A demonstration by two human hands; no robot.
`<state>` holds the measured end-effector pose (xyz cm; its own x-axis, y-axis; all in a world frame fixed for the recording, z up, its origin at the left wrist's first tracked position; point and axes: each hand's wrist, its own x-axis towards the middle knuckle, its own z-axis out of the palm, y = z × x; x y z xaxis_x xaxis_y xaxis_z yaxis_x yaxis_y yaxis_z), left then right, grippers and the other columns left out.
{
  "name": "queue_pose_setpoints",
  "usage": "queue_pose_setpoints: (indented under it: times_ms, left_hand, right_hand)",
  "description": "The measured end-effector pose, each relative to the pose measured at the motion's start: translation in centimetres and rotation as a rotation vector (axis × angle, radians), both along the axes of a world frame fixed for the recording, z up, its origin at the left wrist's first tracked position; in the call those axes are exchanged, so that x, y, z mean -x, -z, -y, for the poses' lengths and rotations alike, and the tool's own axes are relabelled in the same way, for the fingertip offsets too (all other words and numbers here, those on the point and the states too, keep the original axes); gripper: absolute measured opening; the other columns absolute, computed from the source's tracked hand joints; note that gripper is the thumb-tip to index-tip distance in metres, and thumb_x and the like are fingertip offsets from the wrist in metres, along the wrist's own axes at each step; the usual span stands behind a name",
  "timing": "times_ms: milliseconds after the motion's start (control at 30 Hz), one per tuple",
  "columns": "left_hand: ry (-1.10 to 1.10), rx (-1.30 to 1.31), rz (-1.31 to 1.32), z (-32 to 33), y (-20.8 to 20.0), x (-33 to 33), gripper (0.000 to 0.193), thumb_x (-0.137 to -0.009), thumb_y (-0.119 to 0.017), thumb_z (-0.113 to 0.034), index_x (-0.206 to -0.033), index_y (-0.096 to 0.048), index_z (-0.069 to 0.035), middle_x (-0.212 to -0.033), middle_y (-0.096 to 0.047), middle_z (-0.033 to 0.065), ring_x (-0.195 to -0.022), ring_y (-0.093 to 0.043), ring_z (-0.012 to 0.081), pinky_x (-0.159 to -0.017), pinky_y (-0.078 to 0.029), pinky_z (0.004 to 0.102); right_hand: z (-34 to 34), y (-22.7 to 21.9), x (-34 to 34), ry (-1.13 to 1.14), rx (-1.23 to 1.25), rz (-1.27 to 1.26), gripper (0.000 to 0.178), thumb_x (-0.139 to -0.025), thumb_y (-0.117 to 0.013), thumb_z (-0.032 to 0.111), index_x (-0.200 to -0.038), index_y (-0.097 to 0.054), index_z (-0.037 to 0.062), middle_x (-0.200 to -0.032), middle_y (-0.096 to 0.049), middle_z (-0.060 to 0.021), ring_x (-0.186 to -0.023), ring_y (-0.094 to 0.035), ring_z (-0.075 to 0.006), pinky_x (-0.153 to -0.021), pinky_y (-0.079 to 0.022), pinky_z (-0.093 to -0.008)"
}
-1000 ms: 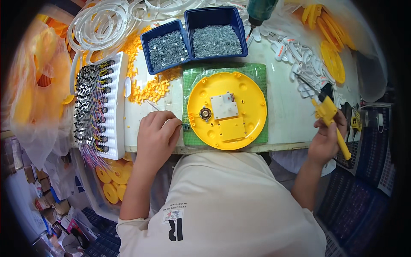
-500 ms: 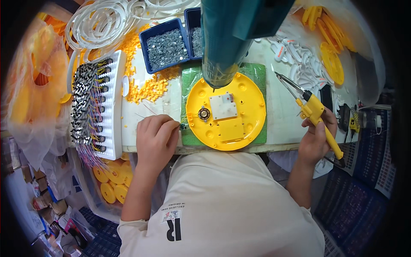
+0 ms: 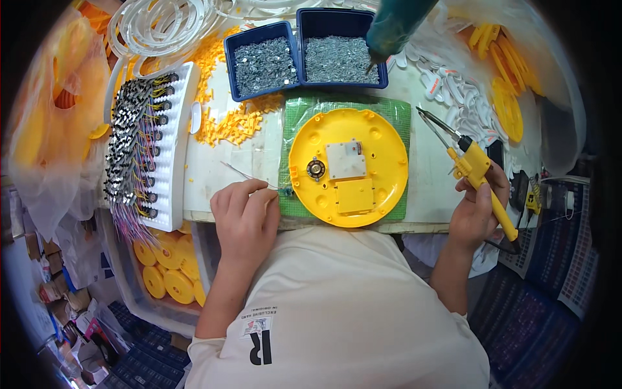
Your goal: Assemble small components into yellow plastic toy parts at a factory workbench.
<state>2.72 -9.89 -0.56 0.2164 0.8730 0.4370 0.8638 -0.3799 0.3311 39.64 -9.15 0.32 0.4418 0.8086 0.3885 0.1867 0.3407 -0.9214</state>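
My left hand (image 3: 245,217) is closed at the left side of a round yellow plastic housing (image 3: 389,162), pinching thin wires (image 3: 238,170) whose ends stick out above the fingers. A small dark part (image 3: 285,192) shows beside the fingertips; what it is I cannot make out. Inside the housing are a white box (image 3: 346,160), a yellow rectangular cover (image 3: 355,196) and a small round speaker (image 3: 315,169). Over to the right, my right hand (image 3: 476,214) grips a yellow soldering gun (image 3: 475,166), its metal tip pointing up and left, away from the housing.
The housing lies on a green mat (image 3: 298,117). Behind it stand blue bins (image 3: 293,58) of small metal parts, with a teal power screwdriver (image 3: 398,26) hanging over them. A white foam tray (image 3: 172,146) of wired speakers, yellow pieces (image 3: 233,126) and white parts (image 3: 453,91) surround the workspace.
The teal screwdriver has swung up and away from over the housing, uncovering the bins. The view has shifted slightly. My right hand keeps its hold on the soldering gun.
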Motion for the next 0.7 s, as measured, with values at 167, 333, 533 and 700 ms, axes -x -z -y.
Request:
queue_pose_setpoints:
  times_ms: [167, 333, 533, 700]
  left_hand:
    - [-0.008, 0.092, 0.054, -0.17, 0.00, 0.02, 0.024, -0.080, -0.081, -0.006, -0.103, -0.074, -0.011, -0.102, -0.068, 0.0041, -0.096, -0.064, 0.0257, -0.088, -0.045, 0.0410]
    - [0.032, 0.086, 0.055, -0.89, 0.70, -0.37, 0.021, -0.080, -0.080, -0.005, -0.099, -0.074, -0.010, -0.098, -0.068, 0.0040, -0.091, -0.064, 0.0247, -0.085, -0.046, 0.0404]
    - [0.009, 0.060, 0.078, -0.67, 0.17, -0.54, 0.019, -0.079, -0.079, -0.003, -0.096, -0.073, -0.009, -0.097, -0.068, 0.0044, -0.089, -0.065, 0.0247, -0.085, -0.046, 0.0405]
    - [-0.006, 0.050, 0.080, -0.26, -0.28, -0.71, 0.020, -0.078, -0.078, -0.003, -0.095, -0.071, -0.010, -0.099, -0.068, 0.0043, -0.090, -0.065, 0.0251, -0.087, -0.045, 0.0417]
  right_hand:
    - [0.03, -0.04, 0.18, 0.000, 0.007, 0.003, 0.041, -0.103, -0.052, 0.018, -0.137, -0.053, -0.0052, -0.126, -0.064, -0.0180, -0.096, -0.066, -0.0181, -0.078, -0.054, -0.0325]
    - [0.14, 0.19, 0.20, -0.002, 0.022, -0.001, 0.042, -0.103, -0.053, 0.019, -0.137, -0.053, -0.0050, -0.127, -0.064, -0.0183, -0.096, -0.065, -0.0184, -0.078, -0.054, -0.0324]
    - [0.26, 0.16, 0.01, 0.012, 0.030, 0.011, 0.042, -0.103, -0.053, 0.019, -0.137, -0.053, -0.0050, -0.127, -0.064, -0.0178, -0.097, -0.065, -0.0186, -0.079, -0.053, -0.0324]
    - [-0.14, 0.18, 0.31, 0.000, 0.017, 0.004, 0.042, -0.103, -0.053, 0.020, -0.137, -0.053, -0.0050, -0.126, -0.064, -0.0171, -0.096, -0.065, -0.0179, -0.079, -0.053, -0.0323]
